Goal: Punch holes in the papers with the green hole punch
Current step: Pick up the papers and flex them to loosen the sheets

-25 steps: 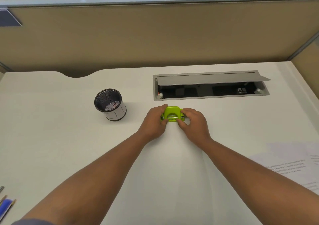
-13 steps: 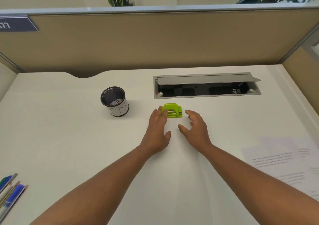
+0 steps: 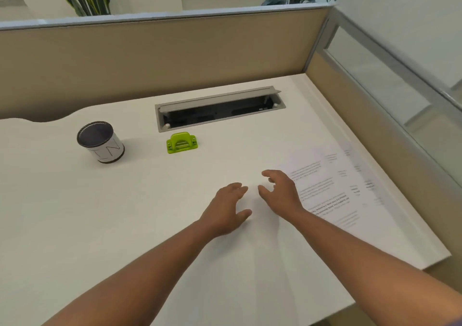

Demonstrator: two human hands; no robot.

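Note:
The green hole punch (image 3: pixel 181 143) stands alone on the white desk (image 3: pixel 62 200), just in front of the cable tray. Printed papers (image 3: pixel 332 188) lie flat on the right side of the desk, somewhat blurred. My left hand (image 3: pixel 226 209) hovers palm down over the desk, fingers apart, holding nothing. My right hand (image 3: pixel 281 192) is beside it with fingers spread and curled, at the left edge of the papers. Both hands are well in front and to the right of the punch.
A round pen cup (image 3: pixel 101 145) with a dark rim stands left of the punch. An open grey cable tray (image 3: pixel 220 109) is sunk into the desk behind it. Beige partition walls (image 3: pixel 175 58) close off the back and right sides.
Both hands let go of the punch and drew back toward me and to the right, nearer the papers. The view swung right, so the punch now appears further left.

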